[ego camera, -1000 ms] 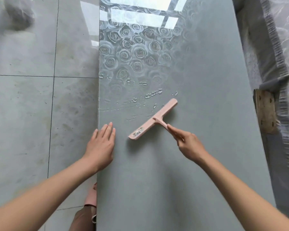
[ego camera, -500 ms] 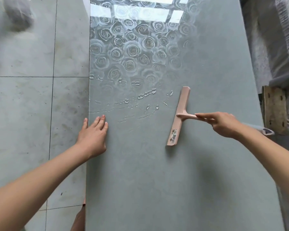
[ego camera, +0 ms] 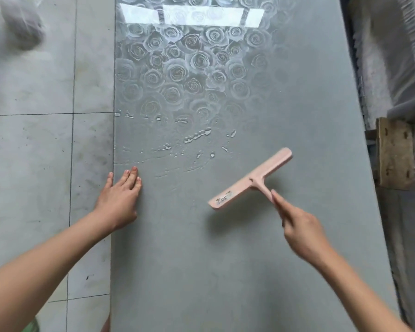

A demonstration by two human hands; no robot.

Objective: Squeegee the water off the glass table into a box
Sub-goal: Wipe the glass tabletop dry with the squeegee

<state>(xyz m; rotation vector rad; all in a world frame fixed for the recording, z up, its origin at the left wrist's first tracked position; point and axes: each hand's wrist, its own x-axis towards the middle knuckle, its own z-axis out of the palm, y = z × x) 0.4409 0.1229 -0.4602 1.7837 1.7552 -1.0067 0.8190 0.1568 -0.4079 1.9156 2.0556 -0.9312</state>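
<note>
The glass table (ego camera: 225, 259) is a long grey slab running away from me, with a rose pattern reflected at its far end. Streaks and drops of water (ego camera: 197, 137) lie across its middle. My right hand (ego camera: 300, 226) grips the handle of a pink squeegee (ego camera: 249, 179), whose blade lies slanted, right end farther away, just nearer than the water. My left hand (ego camera: 120, 195) rests flat with straight fingers on the table's left edge. No box is in view.
Grey floor tiles (ego camera: 46, 164) lie to the left of the table. On the right stand a wooden block (ego camera: 393, 152) and pale fabric-covered furniture (ego camera: 393, 56). A blurred pale object (ego camera: 19, 25) sits at the top left.
The squeegee swung from slanted to nearly lengthwise out to the right, and now is slanted again. My right hand drew back toward me. My left hand stayed on the table edge.
</note>
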